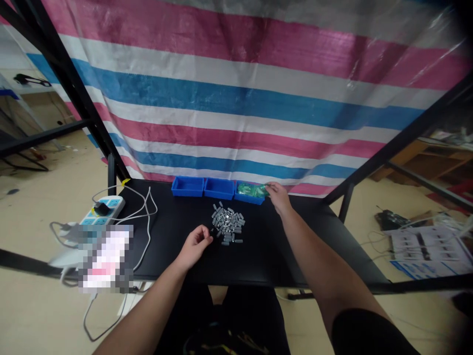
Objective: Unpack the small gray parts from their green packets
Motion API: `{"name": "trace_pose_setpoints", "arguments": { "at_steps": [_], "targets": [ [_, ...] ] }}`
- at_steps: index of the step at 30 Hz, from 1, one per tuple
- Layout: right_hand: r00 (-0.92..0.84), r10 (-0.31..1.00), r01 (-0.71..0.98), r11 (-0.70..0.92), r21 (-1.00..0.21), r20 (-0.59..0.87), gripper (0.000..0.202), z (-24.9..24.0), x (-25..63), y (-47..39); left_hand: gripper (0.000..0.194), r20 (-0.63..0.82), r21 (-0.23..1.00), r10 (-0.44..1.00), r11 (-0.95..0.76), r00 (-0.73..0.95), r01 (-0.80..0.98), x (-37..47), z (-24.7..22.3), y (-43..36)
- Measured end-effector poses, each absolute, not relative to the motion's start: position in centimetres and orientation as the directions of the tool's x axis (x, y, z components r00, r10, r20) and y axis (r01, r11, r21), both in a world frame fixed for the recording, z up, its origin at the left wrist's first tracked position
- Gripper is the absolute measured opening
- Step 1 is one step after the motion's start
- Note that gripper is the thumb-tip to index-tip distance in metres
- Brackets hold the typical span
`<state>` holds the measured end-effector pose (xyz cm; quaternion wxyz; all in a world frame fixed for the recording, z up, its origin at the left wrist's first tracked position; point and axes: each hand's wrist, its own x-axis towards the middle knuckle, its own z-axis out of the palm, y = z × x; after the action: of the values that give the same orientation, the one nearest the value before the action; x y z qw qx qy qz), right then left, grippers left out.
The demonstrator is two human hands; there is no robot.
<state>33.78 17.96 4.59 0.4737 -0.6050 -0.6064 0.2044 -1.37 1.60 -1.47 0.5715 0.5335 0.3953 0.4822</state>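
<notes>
My right hand [279, 196] reaches to the right-hand blue bin [250, 199], its fingertips pinched at the edge of the shiny green plastic packets [252, 190] that fill it. Some green plastic extends over the bin's right rim to my fingers. My left hand [196, 244] hovers over the black table, left of a loose pile of small grey metallic cylinders [228, 222]. Its thumb and fingers are curled together. A tiny dark piece shows near those fingertips, but I cannot make out whether it is held.
Beside the green packets' bin stand a middle blue bin [219, 189] and a left blue bin [188, 187]. A power strip [107, 207] with white cables and a blurred-out device [107, 256] lie at the table's left. Behind hangs a striped sheet [236, 98] on a black frame.
</notes>
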Motion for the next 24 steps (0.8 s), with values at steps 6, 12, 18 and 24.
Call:
{"name": "trace_pose_setpoints", "arguments": {
  "at_steps": [6,12,18,24],
  "targets": [
    [-0.12,0.941,0.78,0.287,-0.557,0.317,0.012,5.0,31.5,20.3,0.034,0.094,0.993,0.966,-0.074,0.239,-0.093,-1.2,-1.4,1.3],
    [-0.153,0.915,0.917,0.272,-0.291,0.373,0.027,4.5,29.4,18.4,0.034,0.113,0.993,0.966,-0.1,0.231,-0.068,-1.2,-0.5,1.0],
    [-0.078,0.871,0.947,0.216,-0.236,0.485,0.063,2.9,28.8,16.0,0.032,0.096,0.992,0.969,-0.075,0.227,-0.102,-1.2,-0.9,1.2],
    [-0.184,0.96,0.946,0.231,-0.225,0.212,0.064,1.0,29.5,16.5,0.03,0.12,0.987,0.968,-0.093,0.221,-0.129,-1.1,-1.3,1.3]
  ]
}}
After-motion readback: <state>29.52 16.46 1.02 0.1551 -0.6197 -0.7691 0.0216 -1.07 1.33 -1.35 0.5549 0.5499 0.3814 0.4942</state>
